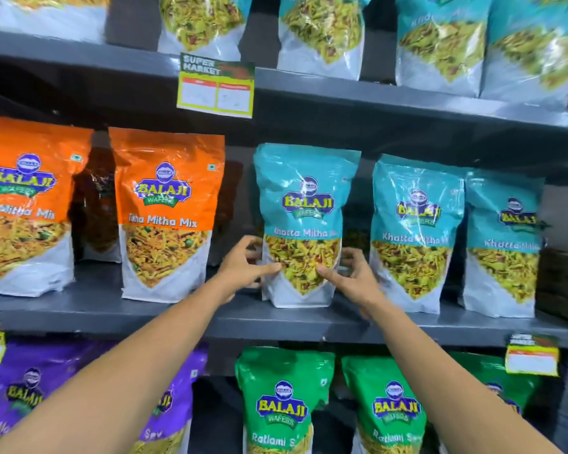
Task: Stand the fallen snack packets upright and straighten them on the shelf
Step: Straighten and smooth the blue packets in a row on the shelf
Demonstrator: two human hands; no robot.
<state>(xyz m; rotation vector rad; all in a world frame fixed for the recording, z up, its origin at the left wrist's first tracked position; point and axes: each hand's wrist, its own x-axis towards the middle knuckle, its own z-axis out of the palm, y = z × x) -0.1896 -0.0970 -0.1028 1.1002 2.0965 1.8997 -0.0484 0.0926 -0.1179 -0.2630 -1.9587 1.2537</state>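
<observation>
Hands, left (243, 267) and right (348, 273), grasp the lower sides of a teal snack packet (304, 221) standing on the shelf (184, 309) between them, a light, crinkly, likely slippery pouch best gripped low.

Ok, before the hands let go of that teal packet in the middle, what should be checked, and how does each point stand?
1. Left hand on the teal packet, thumb on its front: ok.
2. Right hand on the packet's other side: ok.
3. Packet upright, base on the shelf: ok.
4. Packet facing square to the front: not ok, it looks turned slightly compared with the two teal packets on its right.
5. Gap to the orange packet clear of fallen stock: cannot tell, it is dark behind the hand.
</observation>
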